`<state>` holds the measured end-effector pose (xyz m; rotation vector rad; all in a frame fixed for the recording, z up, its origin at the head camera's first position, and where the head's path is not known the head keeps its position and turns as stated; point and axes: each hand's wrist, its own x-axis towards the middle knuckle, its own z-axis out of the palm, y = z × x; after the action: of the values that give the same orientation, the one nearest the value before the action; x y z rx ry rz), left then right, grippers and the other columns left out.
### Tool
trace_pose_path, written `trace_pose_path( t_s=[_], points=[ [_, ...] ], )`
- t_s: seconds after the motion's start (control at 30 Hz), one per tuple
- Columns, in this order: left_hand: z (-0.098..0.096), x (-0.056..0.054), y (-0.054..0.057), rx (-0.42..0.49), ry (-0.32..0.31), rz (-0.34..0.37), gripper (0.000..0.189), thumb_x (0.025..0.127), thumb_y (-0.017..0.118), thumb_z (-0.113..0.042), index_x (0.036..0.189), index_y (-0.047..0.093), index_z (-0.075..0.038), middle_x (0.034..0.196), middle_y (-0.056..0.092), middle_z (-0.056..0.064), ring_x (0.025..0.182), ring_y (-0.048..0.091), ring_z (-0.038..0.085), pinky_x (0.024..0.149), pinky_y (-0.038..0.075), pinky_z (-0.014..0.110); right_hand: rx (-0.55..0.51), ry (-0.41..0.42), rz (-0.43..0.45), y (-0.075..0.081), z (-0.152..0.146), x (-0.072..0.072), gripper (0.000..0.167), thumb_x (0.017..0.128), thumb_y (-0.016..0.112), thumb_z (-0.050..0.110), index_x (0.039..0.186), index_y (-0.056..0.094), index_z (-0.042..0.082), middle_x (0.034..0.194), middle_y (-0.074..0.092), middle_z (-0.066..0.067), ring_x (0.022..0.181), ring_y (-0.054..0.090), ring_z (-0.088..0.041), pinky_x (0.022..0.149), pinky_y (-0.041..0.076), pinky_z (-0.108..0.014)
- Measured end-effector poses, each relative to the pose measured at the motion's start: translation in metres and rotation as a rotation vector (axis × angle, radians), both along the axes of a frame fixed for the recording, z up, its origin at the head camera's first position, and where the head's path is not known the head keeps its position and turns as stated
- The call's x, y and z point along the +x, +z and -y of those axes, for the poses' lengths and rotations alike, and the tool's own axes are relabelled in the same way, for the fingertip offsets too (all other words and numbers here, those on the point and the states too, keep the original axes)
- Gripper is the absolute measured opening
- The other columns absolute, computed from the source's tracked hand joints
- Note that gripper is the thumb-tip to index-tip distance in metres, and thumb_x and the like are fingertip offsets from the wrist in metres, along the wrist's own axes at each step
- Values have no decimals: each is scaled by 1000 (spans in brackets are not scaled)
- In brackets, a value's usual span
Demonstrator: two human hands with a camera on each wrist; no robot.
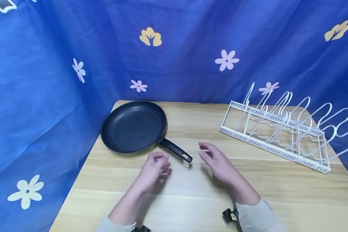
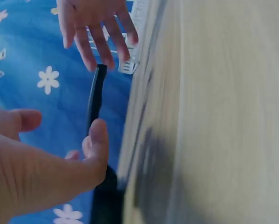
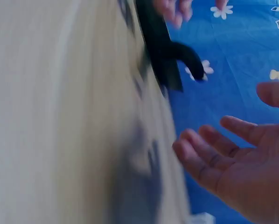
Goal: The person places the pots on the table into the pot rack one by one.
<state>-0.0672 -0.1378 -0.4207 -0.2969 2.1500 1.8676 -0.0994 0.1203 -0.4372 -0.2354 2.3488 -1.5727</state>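
Note:
A black frying pan [image 1: 133, 127] lies on the table's left side, its handle [image 1: 175, 149] pointing toward the near right. My left hand [image 1: 154, 170] hovers just to the near left of that handle, fingers loosely bent and holding nothing. On the handle's other side, my right hand [image 1: 218, 162] is above the table with relaxed fingers, also holding nothing. In the left wrist view the handle [image 2: 96, 95] appears between both hands. The right wrist view shows my right palm [image 3: 251, 163] with its fingers apart from the pan [image 3: 158, 46].
A white wire rack [image 1: 278, 135] with several upright loops stands at the right of the wooden table [image 1: 185, 199]. Blue curtain [image 1: 185, 58] printed with flowers hangs behind and along the left side.

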Motion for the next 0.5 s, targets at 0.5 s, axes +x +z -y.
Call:
trace_pose_path(
  t_s=[0.5],
  points=[
    [2, -52, -37, 756, 223, 231, 30, 115, 45, -17, 142, 44, -4, 148, 54, 16, 147, 49, 29, 136, 32, 44, -604, -50, 390, -23, 41, 0, 38, 108, 56, -1, 142, 48, -16, 100, 72, -4, 90, 73, -11, 86, 65, -24]
  ],
)
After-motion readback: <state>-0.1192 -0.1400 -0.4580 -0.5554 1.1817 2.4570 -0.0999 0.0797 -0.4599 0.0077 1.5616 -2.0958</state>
